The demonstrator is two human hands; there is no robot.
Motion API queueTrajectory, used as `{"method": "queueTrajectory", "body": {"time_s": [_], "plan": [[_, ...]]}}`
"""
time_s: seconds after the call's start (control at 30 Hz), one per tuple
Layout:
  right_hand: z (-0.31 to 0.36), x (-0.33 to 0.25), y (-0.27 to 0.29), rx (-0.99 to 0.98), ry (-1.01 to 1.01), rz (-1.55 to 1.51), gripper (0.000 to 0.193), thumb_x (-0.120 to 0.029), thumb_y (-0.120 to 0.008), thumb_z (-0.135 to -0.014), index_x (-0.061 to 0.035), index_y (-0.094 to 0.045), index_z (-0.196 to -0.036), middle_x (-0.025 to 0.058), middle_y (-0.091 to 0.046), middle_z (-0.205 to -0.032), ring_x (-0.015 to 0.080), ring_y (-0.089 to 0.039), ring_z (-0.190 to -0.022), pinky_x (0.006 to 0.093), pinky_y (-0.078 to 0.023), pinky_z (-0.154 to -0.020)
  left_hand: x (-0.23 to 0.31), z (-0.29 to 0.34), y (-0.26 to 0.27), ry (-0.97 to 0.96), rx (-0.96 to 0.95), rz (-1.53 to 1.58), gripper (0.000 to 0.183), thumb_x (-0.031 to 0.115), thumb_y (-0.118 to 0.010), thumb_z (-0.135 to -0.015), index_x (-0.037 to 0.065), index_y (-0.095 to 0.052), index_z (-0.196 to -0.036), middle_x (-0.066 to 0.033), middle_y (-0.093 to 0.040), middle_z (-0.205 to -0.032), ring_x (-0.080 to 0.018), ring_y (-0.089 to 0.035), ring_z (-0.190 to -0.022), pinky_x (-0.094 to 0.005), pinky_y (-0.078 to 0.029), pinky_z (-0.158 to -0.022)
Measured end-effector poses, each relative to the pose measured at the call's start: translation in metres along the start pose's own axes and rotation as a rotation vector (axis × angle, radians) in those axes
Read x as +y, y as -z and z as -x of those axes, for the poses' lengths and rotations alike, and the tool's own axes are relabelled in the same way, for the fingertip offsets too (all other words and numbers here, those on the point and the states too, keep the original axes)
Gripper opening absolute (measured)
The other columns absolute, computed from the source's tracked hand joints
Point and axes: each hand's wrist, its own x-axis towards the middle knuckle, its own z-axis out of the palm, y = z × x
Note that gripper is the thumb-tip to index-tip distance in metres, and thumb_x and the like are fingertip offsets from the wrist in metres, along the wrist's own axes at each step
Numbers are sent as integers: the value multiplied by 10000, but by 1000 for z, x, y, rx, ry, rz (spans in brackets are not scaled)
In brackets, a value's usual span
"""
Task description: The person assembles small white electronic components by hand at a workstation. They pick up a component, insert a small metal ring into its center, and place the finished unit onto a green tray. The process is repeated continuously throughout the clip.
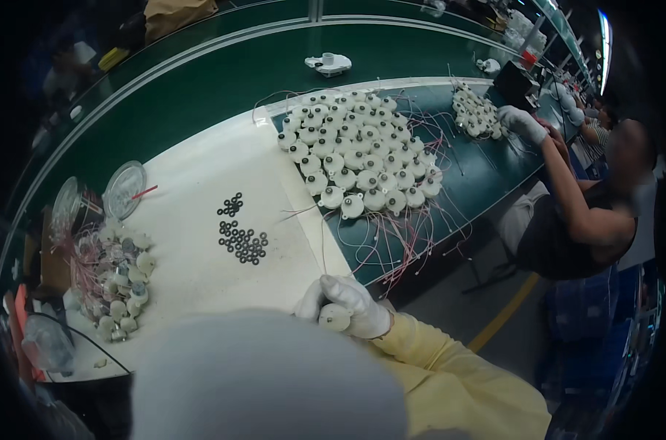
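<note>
A small round white motor with a tiny shaft is held at the near edge of the bench. My right hand, white-gloved, wraps around its right side with the thumb over the top. The gloved fingers of my left hand are curled against its left side; a large blurred pale shape hides the rest of that hand. A thin wire rises just above my hands. Nearby lie several small black rings on the white sheet. Beyond my hands, similar white motors with dark-topped shafts stand in a dense group.
At left, a heap of motors with pink wires lies beside a clear plastic lid. A white moulded part sits on the far green surface. On the right, a co-worker's gloved hand reaches toward another motor cluster.
</note>
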Motion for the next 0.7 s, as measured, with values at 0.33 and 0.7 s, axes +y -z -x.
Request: {"method": "queueTrajectory", "body": {"time_s": [0.33, 0.7], "plan": [[2, -4, -5, 8, -85, -55, 630, -548, -398, -1039, -5, -694, -916, 67, -677, -882, 141, -610, -840, 284, -487, -821, -27, -14, 34, -186, -145, 119, 301, 82, -792, -746, 94, -638, -1005, -58, -631, -1064, -289, -589, -920, -351, -483, -782], [2, 3, -3, 6, -124, -46, 648, -580, -409, -1028, -16, -710, -920, 45, -638, -800, 94, -570, -662, 235, -454, -580, -31, 47, -31, 322, 1048, -383, 421, 288, -675, -885, 36, -573, -1207, -73, -567, -1113, -234, -550, -872, -323, -464, -723]]}}
